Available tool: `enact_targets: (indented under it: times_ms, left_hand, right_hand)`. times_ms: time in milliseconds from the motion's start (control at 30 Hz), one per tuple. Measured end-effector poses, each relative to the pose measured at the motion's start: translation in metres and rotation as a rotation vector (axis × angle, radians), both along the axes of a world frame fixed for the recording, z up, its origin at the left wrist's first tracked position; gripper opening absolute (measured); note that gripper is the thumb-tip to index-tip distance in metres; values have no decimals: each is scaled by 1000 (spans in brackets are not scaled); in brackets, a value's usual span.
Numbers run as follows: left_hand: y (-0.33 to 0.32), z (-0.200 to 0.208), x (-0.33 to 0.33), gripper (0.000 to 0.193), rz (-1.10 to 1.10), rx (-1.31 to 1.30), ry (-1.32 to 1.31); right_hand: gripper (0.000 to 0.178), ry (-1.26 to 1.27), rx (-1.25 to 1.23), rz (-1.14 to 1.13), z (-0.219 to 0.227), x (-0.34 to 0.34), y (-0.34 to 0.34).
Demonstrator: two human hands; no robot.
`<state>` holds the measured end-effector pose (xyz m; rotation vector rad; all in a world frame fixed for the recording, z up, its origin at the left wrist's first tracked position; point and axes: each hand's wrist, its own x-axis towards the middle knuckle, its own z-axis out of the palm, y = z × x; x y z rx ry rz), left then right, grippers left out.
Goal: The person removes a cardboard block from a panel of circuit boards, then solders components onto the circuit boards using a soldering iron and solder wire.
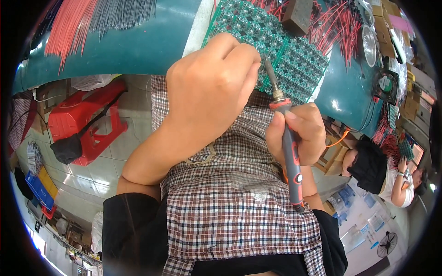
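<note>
My right hand [301,131] is closed round the grey and red handle of a soldering iron [291,156]. The iron's metal tip points up and away, over a panel of green circuit boards [297,64] crowded with small parts. Beside the tip, my left hand [214,80] is held in a pinch above the panel's near left part. Its back hides the fingertips, and what they hold cannot be made out. The panel lies at the near edge of a teal-covered table [124,55].
Bundles of red wires [71,27] and dark wires [122,16] lie at the far left. A dark block [298,17] rests on the panel's far edge, near loose red wires [340,27]. A small fan [386,86] stands right. Left below is a red stool [87,122]; another person [391,179] sits right.
</note>
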<state>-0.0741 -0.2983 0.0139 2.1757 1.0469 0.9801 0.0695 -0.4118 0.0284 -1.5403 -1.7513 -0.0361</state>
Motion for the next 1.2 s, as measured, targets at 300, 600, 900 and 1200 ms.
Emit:
enact_targets:
  times_ms: [300,600,900,1200]
  left_hand:
    - [-2,4,-6,13,-10,-8,-84]
    - [-7,2,-5,14,7,-16,-70]
    - [-2,-1,0,10,9,26,-26]
    - [-1,-3,1,10,13,48,-46]
  right_hand:
    - [33,53,-17,18,19,10,-14]
    - [32,84,11,14,6,9,-8]
    - [28,82,53,21,-2,10,-2]
    - [28,129,41,33,-2,11,-2]
